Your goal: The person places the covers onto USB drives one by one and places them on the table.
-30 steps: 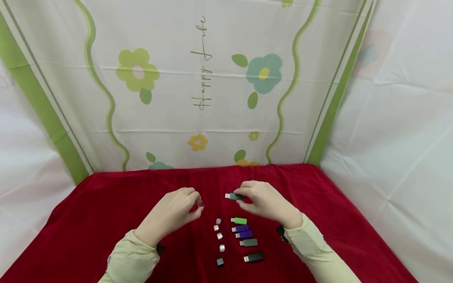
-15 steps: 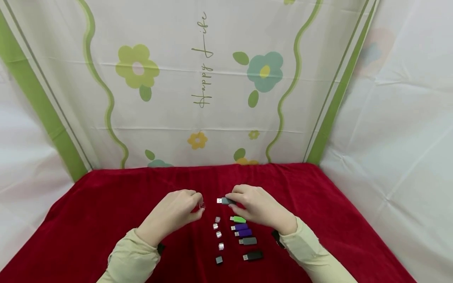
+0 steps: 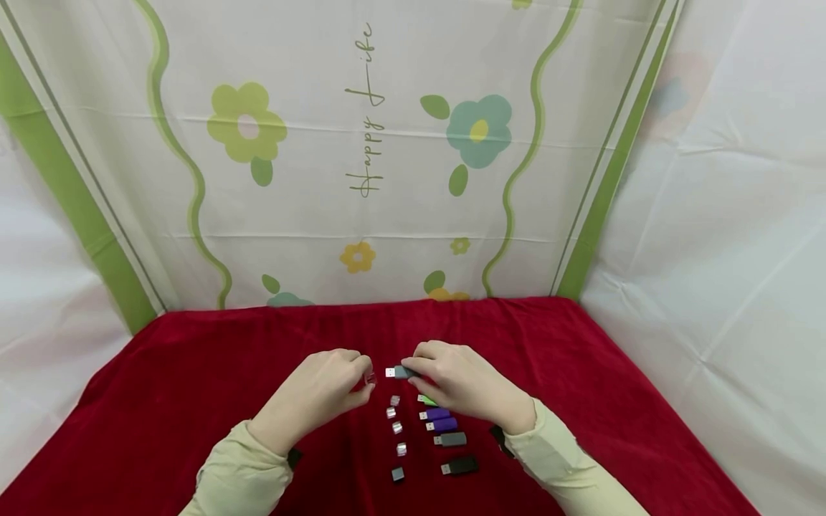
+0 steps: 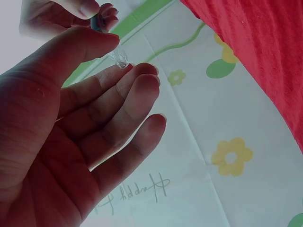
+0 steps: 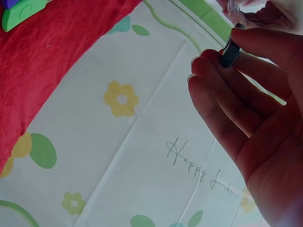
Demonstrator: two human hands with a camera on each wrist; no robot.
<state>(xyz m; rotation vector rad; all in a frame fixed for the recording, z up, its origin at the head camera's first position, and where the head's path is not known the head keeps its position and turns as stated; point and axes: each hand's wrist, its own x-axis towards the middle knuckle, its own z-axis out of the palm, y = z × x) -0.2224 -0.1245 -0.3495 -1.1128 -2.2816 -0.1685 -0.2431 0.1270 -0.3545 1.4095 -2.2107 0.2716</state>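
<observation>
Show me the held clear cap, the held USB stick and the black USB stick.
Held clear cap [image 4: 121, 58]: left wrist view, clear wall.
Held USB stick [image 3: 401, 372]: head view, body.
Black USB stick [image 3: 462, 466]: head view, body.

Soft, even light fills the head view, palest on the white side walls [image 3: 729, 236] toward three and nine o'clock; the red cloth [image 3: 213, 373] reads dark. Both wrist views have a cool cast. Glare washes out the left one near ten o'clock, leaving the left hand [image 4: 71, 123] shadowed and the clear cap [image 4: 121, 59] indistinct. The right hand [image 5: 265, 127] is similarly dim, backlit from one o'clock.
</observation>
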